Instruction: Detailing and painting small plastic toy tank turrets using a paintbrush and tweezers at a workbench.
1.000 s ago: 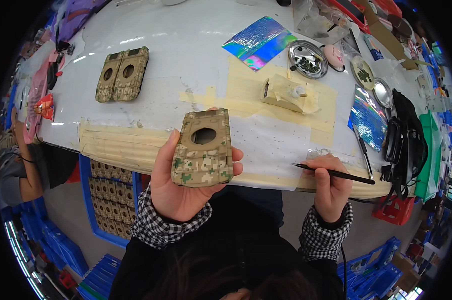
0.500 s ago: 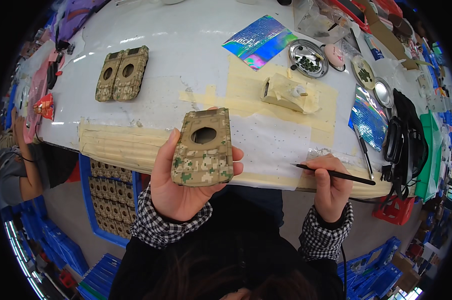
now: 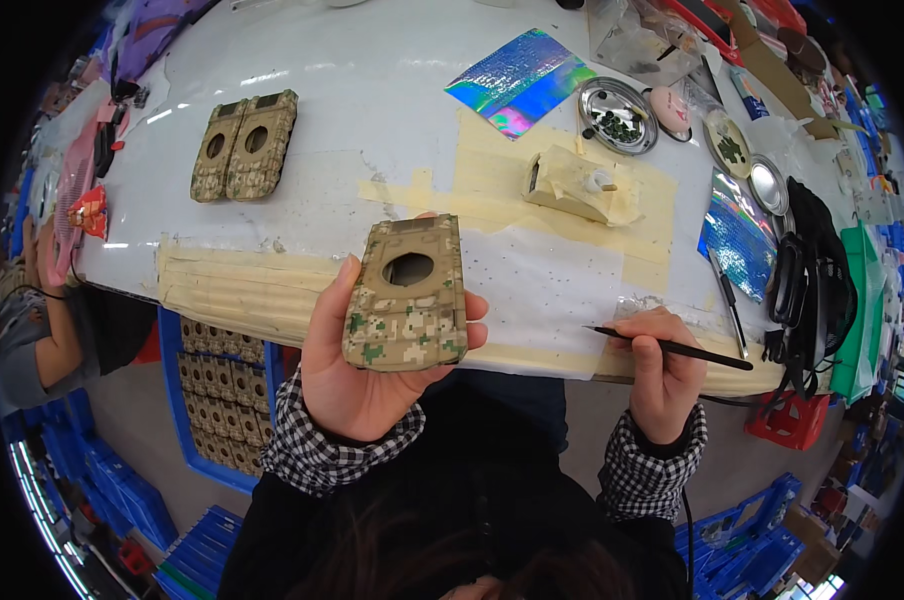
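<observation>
My left hand (image 3: 357,405) cups a model tank hull (image 3: 407,325) from below and along its sides. The hull is tan with pixel camouflage in green, brown and cream, and has a round opening in its top. In my right hand (image 3: 662,375), at the table's front edge, a slim black pointed tool (image 3: 707,355) is pinched between thumb and fingers. Its fine tip points left over a white sheet (image 3: 537,290) dotted with tiny dark specks, apart from the hull. Whether the tool is tweezers or a brush I cannot tell.
Two similar hulls (image 3: 244,148) lie at the far left. A tape-covered block (image 3: 572,185) holds a small white cup; behind it is a metal dish (image 3: 584,105) of dark green bits. A blue crate (image 3: 177,390) below the table edge contains more hulls. Another person's arm (image 3: 57,330) shows left.
Both hands and what they hold stay almost still; the black tool has shifted very slightly right. At the far left, the other person's arm has moved.
</observation>
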### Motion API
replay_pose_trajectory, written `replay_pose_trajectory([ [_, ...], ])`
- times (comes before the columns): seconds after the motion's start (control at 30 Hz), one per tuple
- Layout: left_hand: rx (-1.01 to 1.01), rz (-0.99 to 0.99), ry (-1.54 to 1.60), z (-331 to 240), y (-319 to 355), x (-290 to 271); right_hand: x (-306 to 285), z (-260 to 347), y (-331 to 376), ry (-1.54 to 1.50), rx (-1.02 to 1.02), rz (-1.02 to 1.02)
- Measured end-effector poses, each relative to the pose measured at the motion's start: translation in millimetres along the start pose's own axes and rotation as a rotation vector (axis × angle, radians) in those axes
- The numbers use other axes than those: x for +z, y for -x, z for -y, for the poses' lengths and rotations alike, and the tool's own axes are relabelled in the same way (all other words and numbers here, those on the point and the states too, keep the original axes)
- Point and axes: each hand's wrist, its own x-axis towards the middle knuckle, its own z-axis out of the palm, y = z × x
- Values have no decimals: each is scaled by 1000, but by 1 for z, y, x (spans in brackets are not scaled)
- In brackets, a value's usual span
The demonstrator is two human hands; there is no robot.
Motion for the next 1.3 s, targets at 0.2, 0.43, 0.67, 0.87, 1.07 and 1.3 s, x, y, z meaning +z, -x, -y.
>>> replay_pose_trajectory([
  [0.2, -4, -9, 2, 0, 0, -1, 0, -1, 2, -53, 5, -40],
  [0.43, 15, -61, -36, 2, -2, 5, -2, 3, -1, -111, 16, -61],
  [0.67, -16, -200, -192, 12, -6, 9, 1, 49, -35, -202, -316, -8],
  [0.87, -121, -186, -397, 13, -5, 9, 23, 70, -61, -267, -448, 222],
  [1.07, -152, -210, -439, 16, -3, 12, 33, 77, -61, -236, -302, 321],
  [1.3, -195, -136, -405, 13, -1, 8, 35, 77, -60, -205, -295, 346],
])
